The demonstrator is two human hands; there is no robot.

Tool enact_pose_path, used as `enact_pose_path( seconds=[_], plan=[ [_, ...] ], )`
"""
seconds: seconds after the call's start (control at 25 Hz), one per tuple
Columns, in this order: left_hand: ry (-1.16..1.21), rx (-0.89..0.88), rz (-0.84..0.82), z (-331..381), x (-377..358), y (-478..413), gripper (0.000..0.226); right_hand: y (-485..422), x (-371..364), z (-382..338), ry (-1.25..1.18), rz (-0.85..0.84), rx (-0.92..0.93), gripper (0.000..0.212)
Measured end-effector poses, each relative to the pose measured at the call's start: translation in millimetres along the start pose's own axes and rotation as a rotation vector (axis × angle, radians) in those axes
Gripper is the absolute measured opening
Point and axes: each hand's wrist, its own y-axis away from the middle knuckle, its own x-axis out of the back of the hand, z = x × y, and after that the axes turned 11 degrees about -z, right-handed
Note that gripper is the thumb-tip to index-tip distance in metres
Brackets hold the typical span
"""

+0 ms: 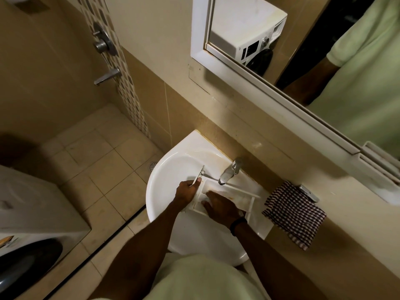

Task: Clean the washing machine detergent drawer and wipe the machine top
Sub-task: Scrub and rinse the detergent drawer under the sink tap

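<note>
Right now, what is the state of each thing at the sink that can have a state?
detergent drawer: out of the machine, lying in the sink, stained brown.
brush: gripped by the left hand, over the basin.
right hand: rests on the drawer.
tap: over the drawer; flow cannot be told.
checked cloth: lying untouched on the ledge.

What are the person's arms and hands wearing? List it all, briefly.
No gloves on the left hand or the right hand, and no sleeves show on either arm. A black band circles the right wrist. The shirt is pale green.
</note>
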Motion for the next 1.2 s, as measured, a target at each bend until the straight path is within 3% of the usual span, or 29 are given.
enact_pose_path(
  seconds=[0.12,0.36,0.52,0.64,0.72,0.92,1.04,1.08,1.16,1.2],
  plan=[
    [-0.002,-0.014,-0.003,-3.4,0.7,-1.8,0.052,13.6,6.7,33.4,0.061,0.027,-0.125,0.04],
    [-0.029,-0.015,0.011,-3.4,-1.7,-2.7,0.052,1.4,-0.1,4.6,-0.093,0.026,0.001,0.039],
    [-0.027,-0.015,0.025,-0.5,-3.0,-2.1,0.052,9.7,12.8,30.8,-0.055,0.056,-0.161,0.024],
    [-0.056,-0.019,0.029,-3.9,-3.0,-2.8,0.052,-0.8,12.4,-4.5,-0.145,0.018,-0.089,0.043],
    [-0.071,-0.029,0.029,-3.8,-1.0,-4.5,0.052,0.6,4.2,-15.3,-0.136,0.026,-0.047,0.044],
    [-0.077,-0.017,0.05,-2.8,-2.6,-3.6,0.056,14.8,8.6,14.4,-0.081,0.112,-0.321,0.031],
    [-0.088,-0.007,0.039,-1.4,-3.7,-1.8,0.056,6.9,5.9,-13.9,-0.126,0.119,-0.171,0.043],
    [-0.093,-0.003,0.037,0.1,-2.3,-2.0,0.056,3.7,-0.3,-17.6,-0.122,0.126,-0.112,0.037],
    [-0.111,-0.003,0.041,1.6,-0.9,-3.0,0.058,14.2,5.9,-13.0,-0.118,0.109,-0.193,0.01],
    [-0.118,-0.004,0.048,2.4,-1.4,-3.0,0.06,19.8,12.7,-8.1,-0.166,0.068,-0.29,0.019]
  ],
)
